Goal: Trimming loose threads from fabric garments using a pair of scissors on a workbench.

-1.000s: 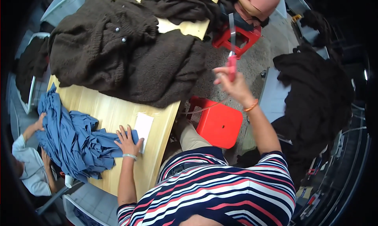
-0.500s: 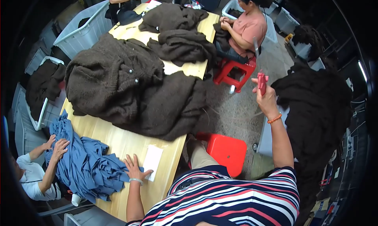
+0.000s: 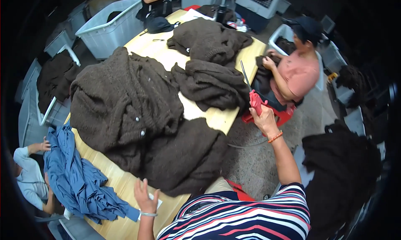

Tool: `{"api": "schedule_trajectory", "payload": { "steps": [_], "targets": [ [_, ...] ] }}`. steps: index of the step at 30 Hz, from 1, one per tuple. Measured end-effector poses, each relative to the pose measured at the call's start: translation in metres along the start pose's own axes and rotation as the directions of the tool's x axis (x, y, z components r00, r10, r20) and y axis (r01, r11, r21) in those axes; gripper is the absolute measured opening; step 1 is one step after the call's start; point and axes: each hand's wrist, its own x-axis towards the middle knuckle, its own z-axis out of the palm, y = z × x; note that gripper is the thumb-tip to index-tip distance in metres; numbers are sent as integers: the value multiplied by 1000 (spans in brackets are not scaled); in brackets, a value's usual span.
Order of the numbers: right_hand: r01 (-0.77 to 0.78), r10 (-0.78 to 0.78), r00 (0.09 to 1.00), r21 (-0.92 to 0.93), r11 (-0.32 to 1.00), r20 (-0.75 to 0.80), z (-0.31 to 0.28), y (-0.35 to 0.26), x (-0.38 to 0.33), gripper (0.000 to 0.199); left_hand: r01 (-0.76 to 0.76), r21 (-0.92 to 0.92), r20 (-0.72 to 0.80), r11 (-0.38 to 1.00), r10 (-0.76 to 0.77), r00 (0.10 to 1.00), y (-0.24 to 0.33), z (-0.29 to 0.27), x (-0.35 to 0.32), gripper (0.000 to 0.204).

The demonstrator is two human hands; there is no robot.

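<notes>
My right hand (image 3: 266, 122) is wrapped round a red air blow gun (image 3: 256, 101) with a long thin metal nozzle, held up just off the table's right edge. A thin hose (image 3: 248, 146) runs near my wrist. My left hand (image 3: 146, 197) is open, fingers spread, over a white paper sheet (image 3: 156, 200) that it partly covers. Beyond it lies a dark brown knitted garment (image 3: 179, 160), next to a larger heap of brown knitwear (image 3: 119, 102) with shiny buttons. Blue cloth (image 3: 77, 173) lies left of my left hand.
A co-worker (image 3: 300, 75) sits at the table's far right, handling dark cloth. Another person (image 3: 31, 173) touches the blue cloth; a third stands at the far end. A red stool (image 3: 240, 192) is beside me. Brown garments (image 3: 338, 173) are piled right; grey bins (image 3: 110, 29) stand left.
My right hand has swung left toward the table with the blow gun, its nozzle now pointing away from me. My left hand has shifted onto the paper. The whole view has turned rightward less.
</notes>
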Motion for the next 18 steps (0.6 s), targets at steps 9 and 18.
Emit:
{"api": "schedule_trajectory", "payload": {
  "steps": [9, 18],
  "targets": [
    [62, -62, 993, 5, 998, 101, 88, 71, 164, 48, -17, 185, 455, 983, -70, 888, 163, 108, 156, 83],
    [219, -364, 864, 391, 894, 347, 141, 82, 140, 35, 407, -328, 441, 853, -243, 864, 175, 112, 215, 64]
  ]
}}
